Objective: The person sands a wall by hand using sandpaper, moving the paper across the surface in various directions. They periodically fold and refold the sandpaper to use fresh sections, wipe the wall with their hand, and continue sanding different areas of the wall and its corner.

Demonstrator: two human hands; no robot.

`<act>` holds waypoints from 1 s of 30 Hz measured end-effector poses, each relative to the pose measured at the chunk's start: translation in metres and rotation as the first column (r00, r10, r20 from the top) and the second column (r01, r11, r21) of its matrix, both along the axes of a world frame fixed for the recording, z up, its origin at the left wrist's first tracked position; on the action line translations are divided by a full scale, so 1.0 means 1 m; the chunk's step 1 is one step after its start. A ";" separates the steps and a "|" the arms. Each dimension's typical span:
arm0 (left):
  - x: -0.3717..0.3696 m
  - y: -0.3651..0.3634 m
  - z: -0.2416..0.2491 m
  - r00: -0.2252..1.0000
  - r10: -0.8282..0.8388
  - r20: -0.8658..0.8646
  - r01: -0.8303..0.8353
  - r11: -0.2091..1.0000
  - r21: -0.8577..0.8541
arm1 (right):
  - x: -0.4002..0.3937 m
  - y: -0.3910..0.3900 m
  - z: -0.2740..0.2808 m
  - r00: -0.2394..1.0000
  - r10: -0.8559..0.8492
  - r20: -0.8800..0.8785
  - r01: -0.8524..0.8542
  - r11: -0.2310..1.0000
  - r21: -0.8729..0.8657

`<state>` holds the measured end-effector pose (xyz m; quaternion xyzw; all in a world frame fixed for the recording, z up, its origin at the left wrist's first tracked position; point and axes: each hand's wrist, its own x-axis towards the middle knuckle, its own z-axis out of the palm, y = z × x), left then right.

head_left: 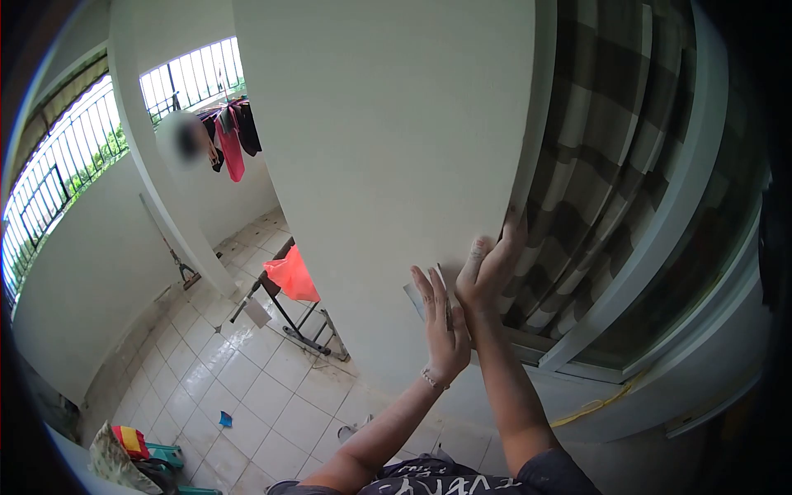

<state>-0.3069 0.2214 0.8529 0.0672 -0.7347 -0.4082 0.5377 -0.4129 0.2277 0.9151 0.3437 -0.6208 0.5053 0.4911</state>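
My left hand (446,337) is raised against the white wall (379,165), fingers stretched upward and dusted with white. A thin flat grey plate (415,300) sticks out to the left of these fingers, and a dark narrow edge shows beside them. The hand appears to press the plate to the wall; its full shape is hidden. Just to the right, my right hand (487,276) is at the wall's corner, beside the window frame. Its thumb lies toward the wall face and its fingers reach up along the edge, apart from the thumb. The wrists nearly touch.
A window with a checked curtain (594,165) is on the right. Left of the wall stands a dark-legged rack with a red plastic bag (292,274). Clothes (231,136) hang by a barred opening. A mop (188,272) leans farther back. A yellow cord (594,407) runs low at right.
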 end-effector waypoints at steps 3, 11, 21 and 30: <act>-0.025 -0.015 0.009 0.998 -0.014 -0.068 0.016 1.000 0.023 | -0.003 0.001 -0.002 1.000 -0.026 0.015 0.025 0.999 0.029; -0.035 -0.117 0.043 0.915 0.404 0.006 -0.402 0.912 -0.081 | -0.003 0.001 -0.003 0.998 -0.056 -0.041 0.059 0.996 0.071; -0.037 -0.089 0.002 0.933 0.244 -0.264 -0.184 0.955 0.234 | -0.001 0.002 -0.002 0.998 -0.044 -0.045 0.047 0.997 0.064; -0.074 -0.049 -0.079 0.951 0.290 -0.107 -0.309 0.896 -0.318 | -0.002 0.003 -0.005 0.999 -0.049 -0.022 0.051 0.996 0.069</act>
